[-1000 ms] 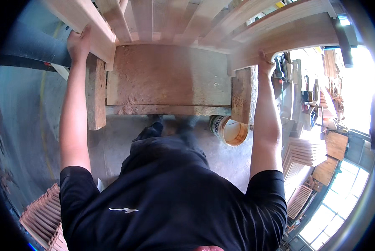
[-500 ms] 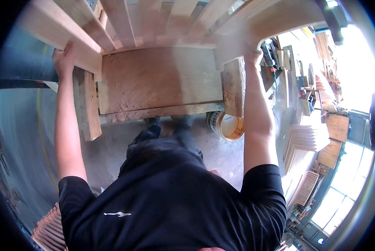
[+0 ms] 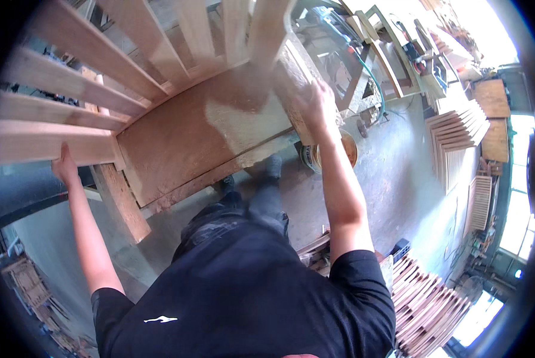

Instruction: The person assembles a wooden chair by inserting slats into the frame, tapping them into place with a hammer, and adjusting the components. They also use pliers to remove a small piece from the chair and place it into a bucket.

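A pale wooden slatted frame (image 3: pixel 142 42), wide bottom board and all, leans over a rough workbench (image 3: pixel 190 128) with a dusty top. At its left end my left hand (image 3: pixel 66 165) is closed on the frame's broad outer rail, thumb lying on the near face. My right hand (image 3: pixel 319 106) is at the bench's right wooden beam (image 3: pixel 294 89), just beside the frame's right rail (image 3: pixel 270 33). Its fingers are smeared by motion, so whether they grip anything is unclear.
Below the bench's right end stands a round bucket (image 3: pixel 346 149). Stacked slatted wooden pieces (image 3: pixel 455 143) rise on the right, with more stacked strips (image 3: pixel 425 304) at the lower right. A blue-green hose (image 3: pixel 372 71) hangs by a cluttered stand. A dark cylinder (image 3: pixel 26 194) lies left.
The view has turned, so the bench and frame now slant to the left. My right hand has come away from the frame's right rail to the bench beam; my left hand keeps hold.
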A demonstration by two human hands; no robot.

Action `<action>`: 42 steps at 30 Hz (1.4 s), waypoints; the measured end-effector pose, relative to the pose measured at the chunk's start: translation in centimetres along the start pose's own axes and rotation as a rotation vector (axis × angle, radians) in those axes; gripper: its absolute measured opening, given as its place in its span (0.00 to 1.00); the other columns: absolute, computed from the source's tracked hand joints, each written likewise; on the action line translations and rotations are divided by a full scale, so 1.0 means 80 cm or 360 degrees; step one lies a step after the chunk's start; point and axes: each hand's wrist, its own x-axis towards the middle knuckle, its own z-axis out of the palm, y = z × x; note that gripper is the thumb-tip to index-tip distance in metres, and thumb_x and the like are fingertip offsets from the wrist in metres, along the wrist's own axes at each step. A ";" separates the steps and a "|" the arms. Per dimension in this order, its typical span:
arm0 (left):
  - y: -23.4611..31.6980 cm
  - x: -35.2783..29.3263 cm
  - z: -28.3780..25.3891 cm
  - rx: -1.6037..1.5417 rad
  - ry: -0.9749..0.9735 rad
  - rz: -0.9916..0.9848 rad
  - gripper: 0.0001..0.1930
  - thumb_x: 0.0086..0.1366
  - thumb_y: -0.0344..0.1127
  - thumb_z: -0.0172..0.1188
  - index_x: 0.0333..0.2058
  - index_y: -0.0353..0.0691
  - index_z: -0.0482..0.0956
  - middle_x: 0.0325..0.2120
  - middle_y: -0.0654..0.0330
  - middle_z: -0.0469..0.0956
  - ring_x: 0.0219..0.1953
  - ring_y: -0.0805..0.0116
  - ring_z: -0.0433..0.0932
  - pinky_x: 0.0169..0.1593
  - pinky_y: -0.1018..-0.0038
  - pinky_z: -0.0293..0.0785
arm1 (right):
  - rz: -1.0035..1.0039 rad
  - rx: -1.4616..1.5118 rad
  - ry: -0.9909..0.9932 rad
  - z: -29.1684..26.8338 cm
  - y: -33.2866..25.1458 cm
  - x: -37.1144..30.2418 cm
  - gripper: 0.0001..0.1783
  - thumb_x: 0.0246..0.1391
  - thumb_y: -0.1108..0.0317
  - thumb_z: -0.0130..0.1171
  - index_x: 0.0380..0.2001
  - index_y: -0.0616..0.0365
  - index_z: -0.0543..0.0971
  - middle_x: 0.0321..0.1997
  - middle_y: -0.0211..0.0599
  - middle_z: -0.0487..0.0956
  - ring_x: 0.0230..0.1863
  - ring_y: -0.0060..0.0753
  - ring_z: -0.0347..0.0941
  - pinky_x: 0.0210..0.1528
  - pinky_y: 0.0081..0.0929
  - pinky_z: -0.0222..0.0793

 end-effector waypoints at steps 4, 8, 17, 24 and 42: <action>0.027 -0.005 0.011 -0.0094 0.0026 -0.0307 0.24 0.61 0.46 0.70 0.44 0.27 0.84 0.40 0.52 0.85 0.40 0.65 0.82 0.46 0.68 0.76 | 0.0114 -0.0135 0.0232 0.008 0.002 -0.045 0.37 0.47 0.59 0.68 0.59 0.65 0.71 0.64 0.52 0.71 0.69 0.51 0.62 0.70 0.42 0.59; 0.049 -0.010 0.011 -0.0258 0.0038 -0.0495 0.26 0.61 0.46 0.71 0.46 0.24 0.82 0.42 0.52 0.84 0.40 0.67 0.81 0.47 0.70 0.76 | 0.0211 -0.0046 0.0201 0.010 0.002 -0.041 0.35 0.49 0.61 0.66 0.60 0.65 0.70 0.65 0.49 0.70 0.70 0.49 0.61 0.71 0.40 0.58; 0.060 -0.011 0.010 -0.0140 0.0082 -0.0470 0.24 0.61 0.45 0.71 0.42 0.24 0.84 0.39 0.51 0.84 0.37 0.66 0.81 0.44 0.70 0.77 | 0.0181 -0.0076 0.0208 0.006 0.001 -0.042 0.33 0.51 0.65 0.66 0.59 0.67 0.70 0.63 0.51 0.71 0.69 0.51 0.62 0.70 0.40 0.59; 0.057 -0.010 0.009 -0.0076 0.0080 -0.0462 0.25 0.61 0.46 0.71 0.41 0.23 0.83 0.38 0.50 0.85 0.36 0.66 0.81 0.43 0.70 0.77 | 0.0193 -0.0105 0.0189 0.008 0.002 -0.043 0.35 0.50 0.63 0.67 0.60 0.67 0.70 0.63 0.51 0.71 0.69 0.51 0.62 0.71 0.40 0.59; 0.047 -0.006 0.004 -0.0218 0.0055 -0.0504 0.23 0.61 0.43 0.71 0.44 0.26 0.83 0.41 0.52 0.84 0.39 0.65 0.82 0.45 0.70 0.78 | 0.0287 0.0031 0.0279 0.005 0.001 -0.042 0.34 0.45 0.63 0.72 0.55 0.65 0.73 0.60 0.49 0.74 0.67 0.50 0.64 0.69 0.38 0.61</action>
